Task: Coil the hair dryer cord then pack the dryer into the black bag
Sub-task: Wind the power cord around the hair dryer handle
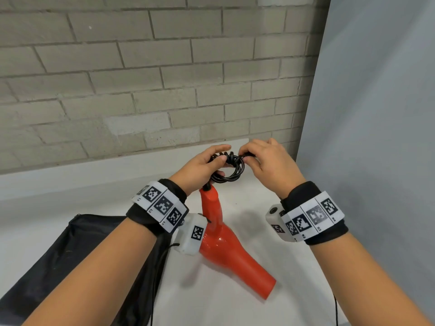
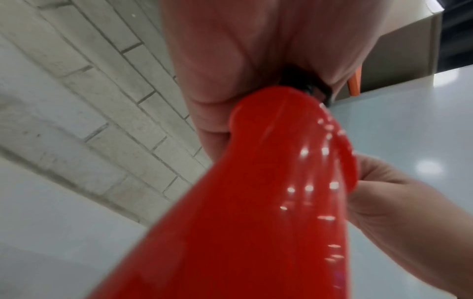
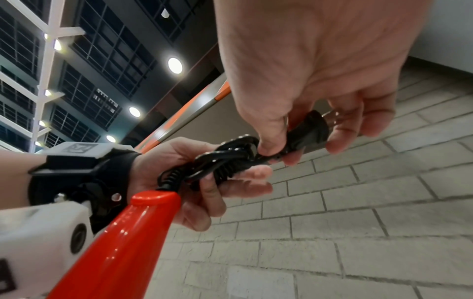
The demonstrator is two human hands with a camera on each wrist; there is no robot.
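The red hair dryer point(image 1: 226, 245) hangs by its handle above the white table, nozzle pointing down toward me; its handle point(image 2: 268, 182) fills the left wrist view and shows as a red bar point(image 3: 122, 238) in the right wrist view. Its black cord point(image 1: 227, 169) is bundled in loops at the handle's top. My left hand point(image 1: 204, 165) grips that coil point(image 3: 220, 161). My right hand point(image 1: 266, 158) pinches the black plug point(image 3: 307, 131) at the cord's end, right against the coil. The black bag point(image 1: 77, 262) lies flat on the table, under my left forearm.
The white table point(image 1: 235, 307) ends at a grey brick wall point(image 1: 141, 78) just behind my hands. A pale grey panel point(image 1: 376, 114) closes off the right side. A thin black drawstring point(image 1: 336, 309) trails near the table's front right.
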